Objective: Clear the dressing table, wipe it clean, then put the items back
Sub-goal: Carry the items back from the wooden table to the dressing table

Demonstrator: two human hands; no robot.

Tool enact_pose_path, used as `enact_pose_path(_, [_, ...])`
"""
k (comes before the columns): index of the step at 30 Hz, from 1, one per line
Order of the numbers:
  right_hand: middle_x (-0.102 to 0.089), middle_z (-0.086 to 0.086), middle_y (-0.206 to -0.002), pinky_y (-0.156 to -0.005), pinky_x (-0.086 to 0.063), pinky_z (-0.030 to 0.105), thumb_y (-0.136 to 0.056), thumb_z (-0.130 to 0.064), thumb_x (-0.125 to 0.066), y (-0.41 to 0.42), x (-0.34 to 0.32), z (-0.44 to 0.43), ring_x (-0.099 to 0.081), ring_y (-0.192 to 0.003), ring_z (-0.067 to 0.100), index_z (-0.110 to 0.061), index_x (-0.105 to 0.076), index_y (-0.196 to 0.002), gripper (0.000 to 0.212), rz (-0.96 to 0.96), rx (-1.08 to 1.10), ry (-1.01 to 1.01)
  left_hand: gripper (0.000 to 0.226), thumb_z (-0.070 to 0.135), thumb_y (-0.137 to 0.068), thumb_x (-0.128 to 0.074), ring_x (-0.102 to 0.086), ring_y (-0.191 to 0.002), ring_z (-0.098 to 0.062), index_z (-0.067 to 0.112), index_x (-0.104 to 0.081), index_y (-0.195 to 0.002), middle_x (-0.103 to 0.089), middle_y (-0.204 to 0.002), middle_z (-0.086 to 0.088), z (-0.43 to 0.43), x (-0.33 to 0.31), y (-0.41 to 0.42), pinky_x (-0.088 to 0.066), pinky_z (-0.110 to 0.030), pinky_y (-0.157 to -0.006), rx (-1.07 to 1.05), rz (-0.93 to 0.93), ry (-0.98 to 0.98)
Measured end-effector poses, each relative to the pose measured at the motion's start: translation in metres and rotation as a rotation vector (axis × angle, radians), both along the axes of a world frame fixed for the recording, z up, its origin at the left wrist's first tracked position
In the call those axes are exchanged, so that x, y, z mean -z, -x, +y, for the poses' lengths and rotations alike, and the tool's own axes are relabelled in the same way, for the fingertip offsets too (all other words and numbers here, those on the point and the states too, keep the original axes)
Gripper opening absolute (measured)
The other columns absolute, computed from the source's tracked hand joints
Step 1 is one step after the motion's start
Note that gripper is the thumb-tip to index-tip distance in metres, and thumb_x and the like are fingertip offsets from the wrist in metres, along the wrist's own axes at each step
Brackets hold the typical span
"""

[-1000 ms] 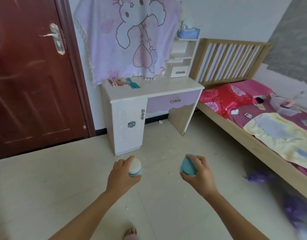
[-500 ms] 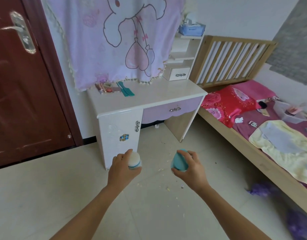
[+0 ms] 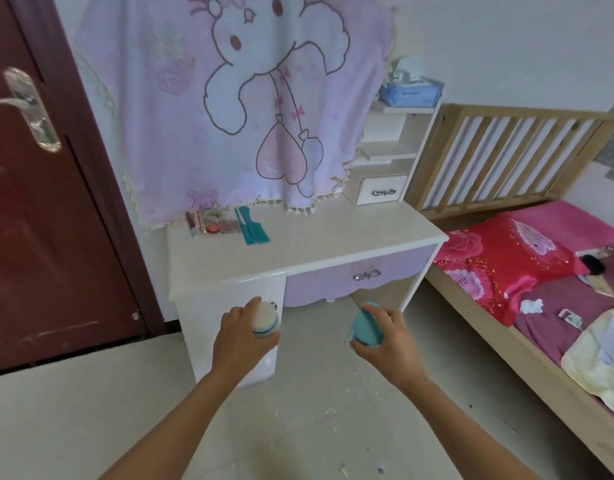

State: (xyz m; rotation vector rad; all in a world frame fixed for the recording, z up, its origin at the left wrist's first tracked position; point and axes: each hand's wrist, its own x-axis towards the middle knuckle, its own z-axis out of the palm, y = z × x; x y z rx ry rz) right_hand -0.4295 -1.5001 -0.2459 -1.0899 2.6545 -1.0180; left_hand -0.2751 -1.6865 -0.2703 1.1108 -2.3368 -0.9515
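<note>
While both arms reach forward low in the head view, the left hand (image 3: 241,341) has its grip curled round a small white jar (image 3: 266,318) with a teal band, the thumb and fingers wrapping its lower half so that the rounded top shows above them. The right hand (image 3: 390,344) has its grip closed in the same way on a rounded teal container (image 3: 366,327), with the fingers over its far side and the thumb near its base. Both things are held in the air in front of the table (image 3: 333,244), below the level of its top and apart from each other; the jar shows against the white cabinet door, the teal container against the floor (image 3: 90,410) beneath the purple drawer (image 3: 361,275). At the back left of the table lies a teal comb (image 3: 253,231), and just beside it to the left a small cluster of cosmetics (image 3: 212,223). A lilac cloth (image 3: 250,98) with a cartoon figure hangs over the back of the table, its fringe reaching the top. To the right of it stands a white shelf unit (image 3: 385,150) with a blue tissue pack (image 3: 411,91) on its highest shelf. A dark red door (image 3: 38,220) is at the left, and a wooden bed (image 3: 471,306) at the right carries a red pillow (image 3: 499,261) and a pale yellow towel (image 3: 596,355).
</note>
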Motion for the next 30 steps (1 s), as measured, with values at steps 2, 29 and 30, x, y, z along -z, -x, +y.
enact_pose_path(2, [-0.041,0.003,-0.125,-0.081,-0.043,0.022,-0.072,-0.026,-0.075,0.037,-0.006,-0.017,-0.048,-0.100,0.016,-0.025,-0.046,-0.127,0.062,-0.003,-0.063,0.006,0.064,0.035,-0.076,-0.066,-0.039,-0.111,-0.021,0.026,-0.036,-0.132,-0.047,-0.117,-0.004,-0.010,-0.007,0.033,-0.039,-0.029,-0.078,-0.031,0.012,0.003])
enact_pose_path(29, [-0.037,0.002,-0.128,-0.078,-0.046,0.019,-0.073,-0.030,-0.069,0.262,0.039,-0.331,-0.048,-0.107,0.016,-0.026,-0.037,-0.132,0.067,0.015,-0.401,-0.246,0.062,0.031,-0.073,-0.066,-0.046,-0.114,-0.025,0.024,-0.042,-0.129,-0.053,-0.126,-0.001,-0.272,0.046,0.274,-0.041,-0.033,-0.089,-0.231,-0.064,-0.087])
enact_pose_path(30, [-0.037,0.002,-0.129,-0.078,-0.046,0.019,-0.074,-0.030,-0.069,0.268,0.040,-0.346,-0.048,-0.108,0.017,-0.027,-0.037,-0.132,0.066,0.015,-0.400,-0.255,0.064,0.029,-0.072,-0.067,-0.045,-0.116,-0.025,0.023,-0.040,-0.131,-0.052,-0.127,-0.003,-0.287,0.048,0.280,-0.040,-0.033,-0.091,-0.222,-0.073,-0.101])
